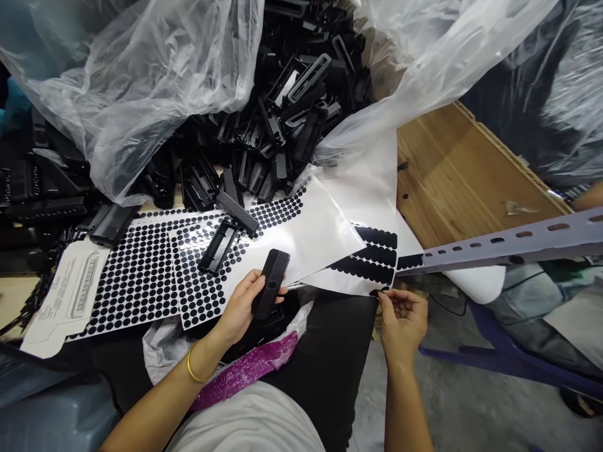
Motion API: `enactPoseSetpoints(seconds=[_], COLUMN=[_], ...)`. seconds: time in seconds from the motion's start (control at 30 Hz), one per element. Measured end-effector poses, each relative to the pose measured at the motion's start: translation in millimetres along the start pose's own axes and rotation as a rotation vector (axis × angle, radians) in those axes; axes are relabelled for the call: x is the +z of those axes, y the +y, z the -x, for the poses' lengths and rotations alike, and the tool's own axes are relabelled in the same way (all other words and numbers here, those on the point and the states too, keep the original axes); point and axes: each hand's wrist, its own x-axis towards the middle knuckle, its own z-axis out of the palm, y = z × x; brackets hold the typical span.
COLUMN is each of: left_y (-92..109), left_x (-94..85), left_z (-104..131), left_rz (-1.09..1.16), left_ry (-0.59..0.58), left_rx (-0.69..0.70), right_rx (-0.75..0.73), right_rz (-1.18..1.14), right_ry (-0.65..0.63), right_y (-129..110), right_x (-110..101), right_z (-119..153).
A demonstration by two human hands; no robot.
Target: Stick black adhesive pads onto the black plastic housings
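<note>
My left hand is closed around a black plastic casing with a carbon-fibre pattern, tilted upright. At the lower corner of a white sheet with rows of round black stickers, my right hand pinches a round black sticker; whether it has fully come off the sheet I cannot tell. More sticker sheets with black dots lie to the left, partly overlapping. On them rest an open-backed black casing and another textured one.
A large heap of black plastic parts fills the back, between clear plastic bags. A printed white card lies at left. A slotted metal bar juts out at right beside a wooden board. A purple-and-white bag is near my lap.
</note>
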Motion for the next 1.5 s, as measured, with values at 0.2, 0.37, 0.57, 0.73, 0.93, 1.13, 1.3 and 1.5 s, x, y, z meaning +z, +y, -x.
enactPoseSetpoints(seconds=[0.2, 0.37, 0.57, 0.73, 0.93, 1.13, 1.3, 1.5], left_y=[4.4, 3.1, -1.6, -1.4, 1.6, 2.4, 4.5, 4.4], left_x=[2.2, 0.5, -7.6, -11.6, -11.3, -10.0, -6.8, -6.5], left_z=[6.5, 7.2, 8.8, 12.3, 14.8, 15.5, 16.5, 16.5], left_rz=[0.102, 0.105, 0.046, 0.005, -0.010, -0.033, -0.081, -0.063], left_ry=[-0.152, -0.209, -0.258, -0.249, -0.218, -0.201, -0.180, -0.164], left_rx=[-0.062, -0.129, -0.155, -0.162, -0.164, -0.155, -0.128, -0.124], right_rx=[-0.198, -0.099, 0.222, 0.271, 0.273, 0.251, 0.240, 0.258], right_rz=[0.089, -0.113, -0.463, -0.495, -0.465, -0.457, -0.453, -0.466], right_ry=[-0.351, -0.643, -0.905, -0.975, -0.974, -0.937, -0.906, -0.912], right_y=[-39.3, -75.2, -108.5, -117.3, -118.2, -117.9, -120.6, -121.1], right_x=[-15.3, -11.1, 28.0, 48.5, 53.3, 57.6, 59.2, 60.6], right_z=[9.1, 15.6, 35.1, 46.4, 48.8, 50.3, 51.6, 52.1])
